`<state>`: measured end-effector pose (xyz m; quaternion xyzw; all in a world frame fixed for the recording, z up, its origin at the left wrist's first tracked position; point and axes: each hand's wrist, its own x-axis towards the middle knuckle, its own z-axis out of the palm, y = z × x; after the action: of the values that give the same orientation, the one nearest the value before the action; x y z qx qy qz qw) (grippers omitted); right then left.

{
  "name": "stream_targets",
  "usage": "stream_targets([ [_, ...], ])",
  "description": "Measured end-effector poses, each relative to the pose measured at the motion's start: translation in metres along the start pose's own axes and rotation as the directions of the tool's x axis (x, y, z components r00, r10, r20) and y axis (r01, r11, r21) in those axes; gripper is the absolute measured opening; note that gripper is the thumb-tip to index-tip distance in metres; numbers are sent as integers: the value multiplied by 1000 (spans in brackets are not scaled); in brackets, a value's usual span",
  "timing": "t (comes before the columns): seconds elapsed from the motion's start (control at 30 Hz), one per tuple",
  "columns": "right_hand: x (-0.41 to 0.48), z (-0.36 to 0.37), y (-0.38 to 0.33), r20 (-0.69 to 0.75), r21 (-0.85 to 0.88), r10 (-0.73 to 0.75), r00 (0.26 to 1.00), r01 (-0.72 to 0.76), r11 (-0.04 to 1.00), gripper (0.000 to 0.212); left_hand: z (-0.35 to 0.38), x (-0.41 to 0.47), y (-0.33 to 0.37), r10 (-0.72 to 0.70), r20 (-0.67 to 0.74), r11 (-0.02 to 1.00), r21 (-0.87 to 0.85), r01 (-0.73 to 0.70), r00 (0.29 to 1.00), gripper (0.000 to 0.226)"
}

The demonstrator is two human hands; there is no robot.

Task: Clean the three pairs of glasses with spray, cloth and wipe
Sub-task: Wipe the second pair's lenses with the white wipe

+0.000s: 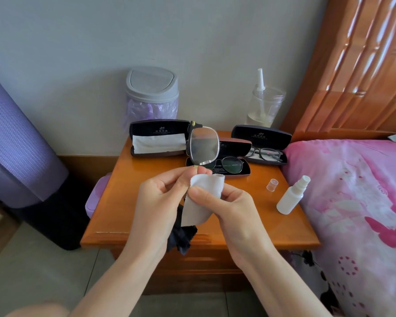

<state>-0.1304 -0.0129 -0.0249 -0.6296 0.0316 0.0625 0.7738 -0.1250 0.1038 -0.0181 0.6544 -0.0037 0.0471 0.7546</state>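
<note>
You are holding a clear-lensed pair of glasses with a dark and gold frame (202,146) upright above the orange wooden nightstand (135,191), one lens standing free and the lower one folded inside a small white cleaning cloth (201,202). Your left hand (160,197) pinches the frame at the top edge of the cloth, and your right hand (233,209) pinches the cloth between thumb and fingers. A dark cloth (182,236) hangs below your hands; which hand holds it I cannot tell. The white plastic spray bottle (292,196) lies on the nightstand near the bed with its clear cap (272,184) standing off beside it, so spraying looks done for this pair and you are at the cloth step. The round black-rimmed glasses (231,164) lie in an open pink case and the square black-framed glasses (265,154) in an open dark case behind; whether either is cleaned cannot be told. By my reading you are early: one pair in hand, likely two to go, and no wipe that I can pick out.
</note>
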Motion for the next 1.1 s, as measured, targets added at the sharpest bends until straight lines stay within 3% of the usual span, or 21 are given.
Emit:
stream_targets([
  [0.3, 0, -1, -1, -65, 19, -27, 998, 28, 999, 36, 0, 2, 0, 44, 4, 998, 45, -44, 999, 16],
  [0.63, -3, -3, 1, -113, 4, -50, 992, 51, 999, 41, 1, 3, -4, -22, -30, 996, -91, 19, 999, 23],
  [1.1, -11, -1, 6, 32, -64, -1, 999, 3, 998, 35, -5, 6, 0, -48, -55, 967, -252, 33, 997, 21],
])
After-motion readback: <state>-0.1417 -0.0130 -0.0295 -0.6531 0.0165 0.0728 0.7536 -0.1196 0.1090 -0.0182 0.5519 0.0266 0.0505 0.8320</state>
